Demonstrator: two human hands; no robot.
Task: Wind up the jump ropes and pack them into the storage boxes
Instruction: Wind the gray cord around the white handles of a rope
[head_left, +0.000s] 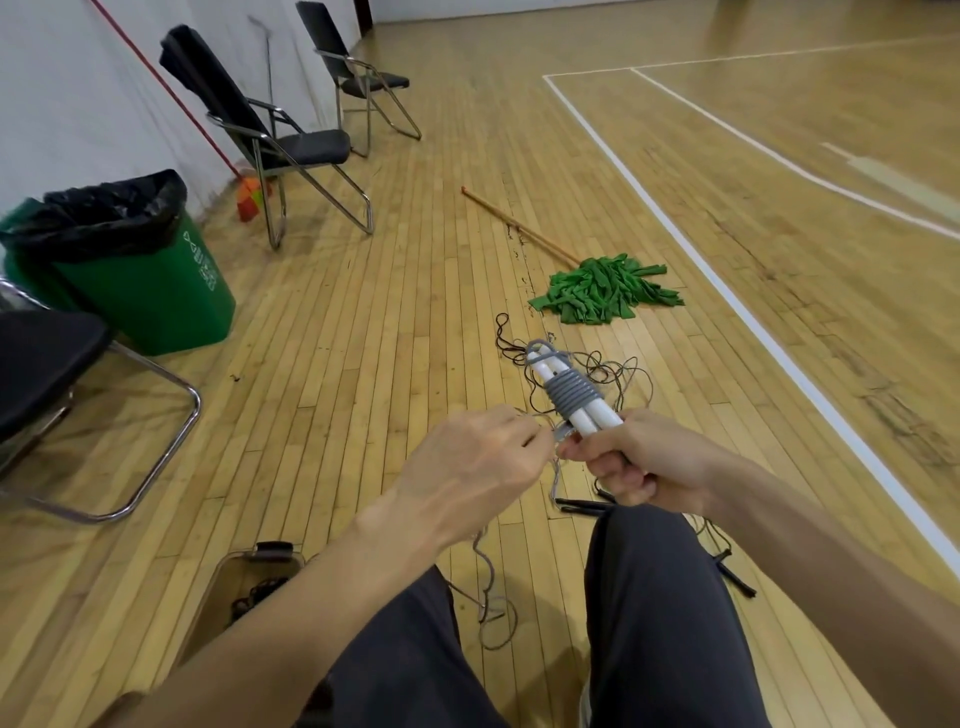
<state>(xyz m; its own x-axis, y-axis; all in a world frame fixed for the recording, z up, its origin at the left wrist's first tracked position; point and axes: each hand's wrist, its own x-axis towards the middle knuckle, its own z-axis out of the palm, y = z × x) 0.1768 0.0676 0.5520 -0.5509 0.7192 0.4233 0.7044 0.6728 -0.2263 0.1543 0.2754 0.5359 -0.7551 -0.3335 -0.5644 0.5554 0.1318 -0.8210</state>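
Winding is the step in hand: the right hand (647, 460) is curled round the near ends of two white handles (597, 418), held side by side and pointing away from the person, and a grey cord (571, 393) is already wrapped in a tight band of turns round their middle. The left hand (467, 462), fingers bent, pinches the same cord just beside the handles' near ends, close to the right thumb; from there a loose tail drops between the knees onto the floor (363, 364). Judging by that slack, the bundle is not finished. The next move calls for steady tension from the left hand while each new turn is laid snugly beside the last, then a tuck so the end cannot unravel. A storage box (210, 597) stands open by the left knee with something dark inside, and dark ropes (621, 376) lie tangled beyond the handles, yet to be wound.
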